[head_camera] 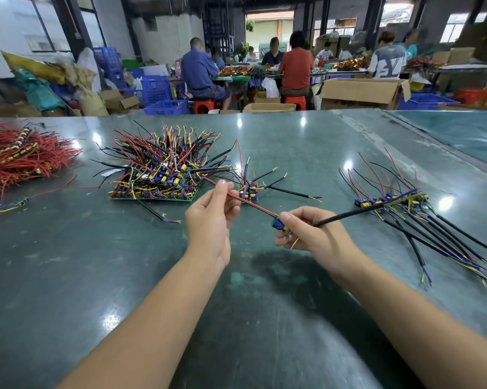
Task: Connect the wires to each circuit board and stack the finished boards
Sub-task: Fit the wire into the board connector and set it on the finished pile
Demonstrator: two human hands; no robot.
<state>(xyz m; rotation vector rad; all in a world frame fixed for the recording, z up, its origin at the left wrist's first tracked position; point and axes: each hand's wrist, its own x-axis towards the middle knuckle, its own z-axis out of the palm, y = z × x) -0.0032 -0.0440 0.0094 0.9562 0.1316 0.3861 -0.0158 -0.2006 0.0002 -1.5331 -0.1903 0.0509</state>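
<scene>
Spreading under both forearms, the green table (264,318) carries three wired heaps: a big pile of circuit boards (159,175) beyond the left hand (210,220), a smaller cluster (249,190) just past its fingertips, and a stacked row (391,200) beside the right hand (306,230). A red wire bundle (20,155) lies well left. The right hand grips one small circuit board (279,224), its black cable (349,214) trailing rightward. The left hand pinches that board's red wire (247,202).
</scene>
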